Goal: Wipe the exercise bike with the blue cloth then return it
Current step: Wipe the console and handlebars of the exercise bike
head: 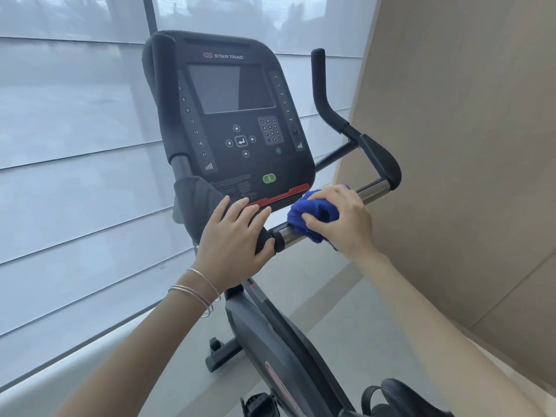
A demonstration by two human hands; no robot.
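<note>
Blue bunched cloth (313, 213) is held in the right hand's (346, 219) curled grip against the chrome handlebar tube (371, 189) of the black exercise bike (264, 335). The left hand (237, 236), grip wide, is rested on the foam pad. Wiping is judged barely begun, with the return left. Seat and pedals are cut off.

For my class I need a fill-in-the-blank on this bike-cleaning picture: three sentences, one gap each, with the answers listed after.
The right hand grips a ____ cloth on the chrome bar. Bracelets circle the ____ wrist. Under the console screen sits a ____ button.
Answers: blue; left; green.
</note>
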